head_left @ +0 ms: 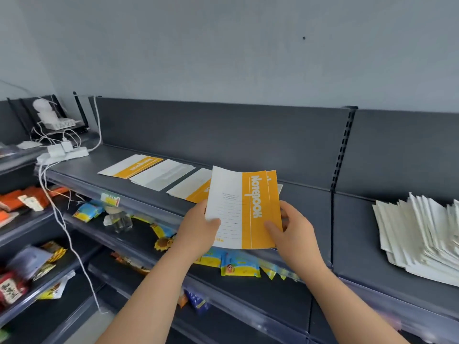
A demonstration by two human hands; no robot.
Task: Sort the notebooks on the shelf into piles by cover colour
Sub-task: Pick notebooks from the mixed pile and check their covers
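Two yellow-banded notebooks at least are in the grip, one fanned out behind the other. Left hand pinches the lower-left corner, thumb on the white half, fingers behind. Right hand pinches the lower-right edge, thumb on the yellow band. We hold them tilted up, clear of the shelf, over its front lip.

Risks as we see them:
- The back copy is offset to the right and only the right hand seems to catch it. If that hand releases first, the copy probably slips down among the snack packets below both hands.
- Beyond the left hand three covers lie in a row: a yellow notebook farthest, a white notebook in the middle, a second yellow one nearest, partly hidden behind the held pair. Their edges touch or overlap; we cannot tell which. Landing the pair on the near one may shove or bury the white one and mix the colours.
- Well right of the right hand, the white stack is splayed and loose. A nudge could spill it toward the lip.
- Far left of the left hand, a power strip shares the shelf. A pile pushed that way could foul it.

Surface: dark grey metal shelving that looks smooth, so covers likely slide easily. Room: plain pale wall behind, and more stocked shelves left of the left hand.
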